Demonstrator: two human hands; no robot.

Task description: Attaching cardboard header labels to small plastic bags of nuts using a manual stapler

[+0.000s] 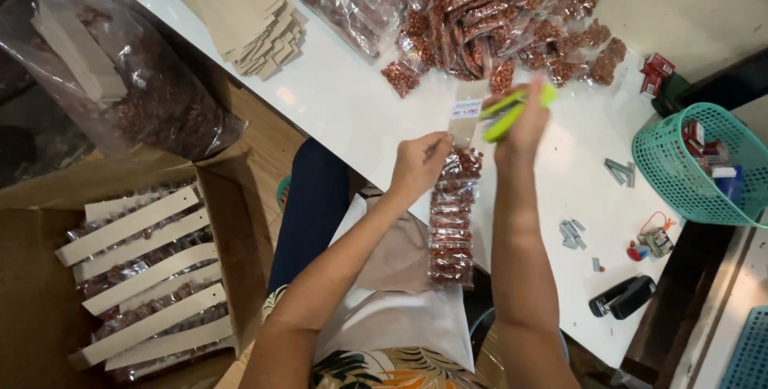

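**Stapler on card header, packet strip hanging off table edge**

Right hand (524, 121) wrapped around a lime-green stapler (512, 110) — fingers closed on it, nose set against the top of a beige card strip (464, 121) with a small white label. Motion blur there, so I can't tell whether the stapler itself is squeezed down.

Left hand (418, 166) pinches the card strip's lower end, thumb and fingers pressed together right where the strip of nut packets (452, 221) begins. The packets, clear with reddish-brown nuts, hang in a chain from the card, down past the white table (344, 101) edge toward the lap.

Around:
- big heap of loose nut packets (488, 17) at the far side of the table, just beyond the hands
- stack of blank card strips (248, 13) to the far left on the table
- cardboard box (48, 277) on the floor, left — finished carded strips laid in rows inside
- staple bars (571, 231) scattered right of the right forearm; black stapler (622, 296) near the table's near-right edge
- teal basket (694, 166) at far right, small boxes in it
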